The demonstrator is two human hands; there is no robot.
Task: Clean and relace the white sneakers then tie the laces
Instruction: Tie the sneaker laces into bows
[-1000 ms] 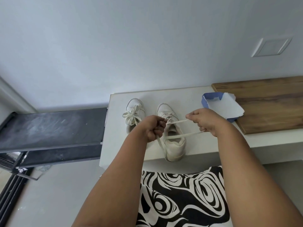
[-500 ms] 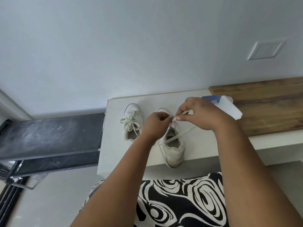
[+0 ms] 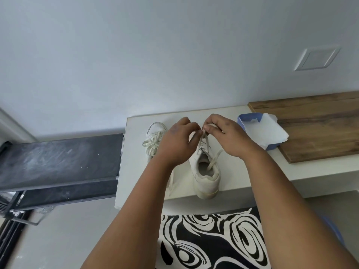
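White laces [image 3: 205, 139] sit pinched between both hands, left [image 3: 175, 140] and right [image 3: 225, 133], above the near sneaker [image 3: 206, 177] (its mate [image 3: 154, 141] already tied).

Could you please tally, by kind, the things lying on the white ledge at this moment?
White sneakers: 2, the left sneaker already tied, the right sneaker having its lace pinched by the left hand and right hand.
Blue tissue box: 1
Wooden board: 1
Total: 4
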